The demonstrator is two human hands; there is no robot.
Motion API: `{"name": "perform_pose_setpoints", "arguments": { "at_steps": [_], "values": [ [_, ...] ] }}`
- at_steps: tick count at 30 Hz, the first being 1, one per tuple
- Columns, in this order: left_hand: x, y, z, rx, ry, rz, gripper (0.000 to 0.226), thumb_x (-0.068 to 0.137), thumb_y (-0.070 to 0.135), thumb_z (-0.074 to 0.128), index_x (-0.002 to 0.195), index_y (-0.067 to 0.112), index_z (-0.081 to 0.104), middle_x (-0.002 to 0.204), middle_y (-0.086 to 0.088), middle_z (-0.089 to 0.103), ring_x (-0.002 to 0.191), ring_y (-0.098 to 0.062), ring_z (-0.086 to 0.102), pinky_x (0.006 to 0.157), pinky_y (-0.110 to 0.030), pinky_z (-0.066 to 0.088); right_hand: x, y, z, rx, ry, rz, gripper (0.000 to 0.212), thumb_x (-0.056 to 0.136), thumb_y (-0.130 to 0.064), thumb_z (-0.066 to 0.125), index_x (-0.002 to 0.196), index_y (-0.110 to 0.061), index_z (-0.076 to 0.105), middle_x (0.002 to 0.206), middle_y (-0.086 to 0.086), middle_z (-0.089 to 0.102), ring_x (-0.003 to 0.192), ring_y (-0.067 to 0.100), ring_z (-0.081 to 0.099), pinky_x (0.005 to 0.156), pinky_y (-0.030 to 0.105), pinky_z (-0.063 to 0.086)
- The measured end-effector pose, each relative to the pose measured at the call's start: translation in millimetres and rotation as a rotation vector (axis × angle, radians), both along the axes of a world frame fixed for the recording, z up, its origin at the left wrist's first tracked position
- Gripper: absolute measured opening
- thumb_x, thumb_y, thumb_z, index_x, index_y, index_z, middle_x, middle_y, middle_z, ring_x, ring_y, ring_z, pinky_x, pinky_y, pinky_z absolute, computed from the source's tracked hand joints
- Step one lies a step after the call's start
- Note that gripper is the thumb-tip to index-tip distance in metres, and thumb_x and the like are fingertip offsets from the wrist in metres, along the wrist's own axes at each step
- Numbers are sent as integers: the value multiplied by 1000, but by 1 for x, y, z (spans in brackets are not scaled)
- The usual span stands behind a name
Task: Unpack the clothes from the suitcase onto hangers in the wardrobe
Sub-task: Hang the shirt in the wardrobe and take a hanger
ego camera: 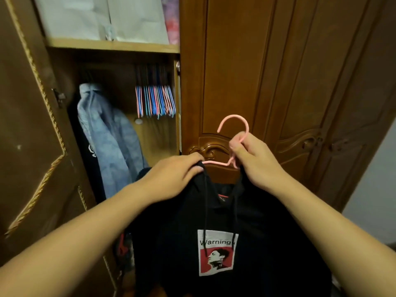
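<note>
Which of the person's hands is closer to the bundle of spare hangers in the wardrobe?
Left. The left hand grips the black hoodie below and slightly right of the spare hangers; the right hand holds the pink hanger farther right.

White paper bags (102, 16) are sitting on the upper shelf (111, 47), and a pink floral bundle (171, 18) is leaning just beside them. A grey wall (372, 189) is showing at the far right.

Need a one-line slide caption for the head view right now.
Right hand grips a pink hanger while left hand pulls a black hoodie onto it before the open wardrobe.
</note>
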State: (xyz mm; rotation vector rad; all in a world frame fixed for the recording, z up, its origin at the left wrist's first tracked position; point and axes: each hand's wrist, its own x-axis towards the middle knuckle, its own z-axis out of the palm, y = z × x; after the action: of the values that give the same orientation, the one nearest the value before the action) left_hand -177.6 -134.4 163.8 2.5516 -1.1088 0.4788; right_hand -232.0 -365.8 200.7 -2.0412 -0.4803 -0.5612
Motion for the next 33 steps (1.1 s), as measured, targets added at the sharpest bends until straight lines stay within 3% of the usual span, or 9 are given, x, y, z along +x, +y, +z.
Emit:
{"name": "perform_pose_setpoints", "arguments": {
  "at_steps": [2,5,10,15,18,20,22,28,33],
  "values": [
    [7,1,4,-53,-75,5,18,104,43,42,115,37,54,108,11,67,99,-14,63,83,-38,52,4,-12,2,-99,148,87,11,102,-32,51,99,-26,60,88,-8,68,79,3,63,80,23,50],
    [12,20,6,-134,-105,63,15,104,41,43,112,38,55,104,14,67,97,-12,63,78,-36,51,6,-51,-20,-523,411,165,37,98,-44,56,134,-42,48,120,-21,62,110,-5,58,105,29,44],
    [18,37,-3,-122,-133,141,13,103,41,46,113,39,54,103,15,68,95,-16,64,74,-38,53,10,-84,-48,-517,719,223,28,101,-39,52,128,-46,56,126,-23,63,119,-2,57,111,39,43],
    [35,55,-1,-180,-131,156,19,103,32,52,120,38,58,112,16,69,102,-13,65,81,-35,53,30,-46,-40,-384,461,165,54,91,-50,65,140,-49,42,135,-27,52,124,-10,48,106,20,40],
    [52,82,0,-172,-124,208,15,103,35,49,115,34,57,106,12,69,98,-17,64,79,-41,53,50,-29,-53,-488,451,135,34,91,-40,70,122,-40,57,117,-18,66,108,-1,61,99,37,51],
    [67,103,0,-121,-96,261,14,104,40,43,111,33,53,99,7,66,92,-19,62,78,-44,52,53,-11,-53,-393,455,183,22,91,-35,70,112,-30,66,111,-10,70,104,7,66,95,43,53],
    [82,121,1,-74,-42,333,13,105,42,39,107,33,48,97,5,65,88,-22,61,75,-44,50,49,16,-48,-220,483,283,19,92,-25,71,110,-22,68,108,-3,73,103,14,68,93,38,55],
    [134,171,4,48,13,405,24,107,48,29,110,29,44,105,1,66,94,-28,63,71,-41,45,64,104,-47,173,559,486,70,91,5,64,146,-33,41,140,-22,54,129,-5,50,98,11,43],
    [185,196,24,-43,39,494,32,104,37,47,133,24,52,128,-12,59,117,-35,58,94,-46,48,107,150,-40,326,430,275,54,91,11,58,125,-29,66,120,-3,72,116,15,66,102,32,50]
  ]
}}
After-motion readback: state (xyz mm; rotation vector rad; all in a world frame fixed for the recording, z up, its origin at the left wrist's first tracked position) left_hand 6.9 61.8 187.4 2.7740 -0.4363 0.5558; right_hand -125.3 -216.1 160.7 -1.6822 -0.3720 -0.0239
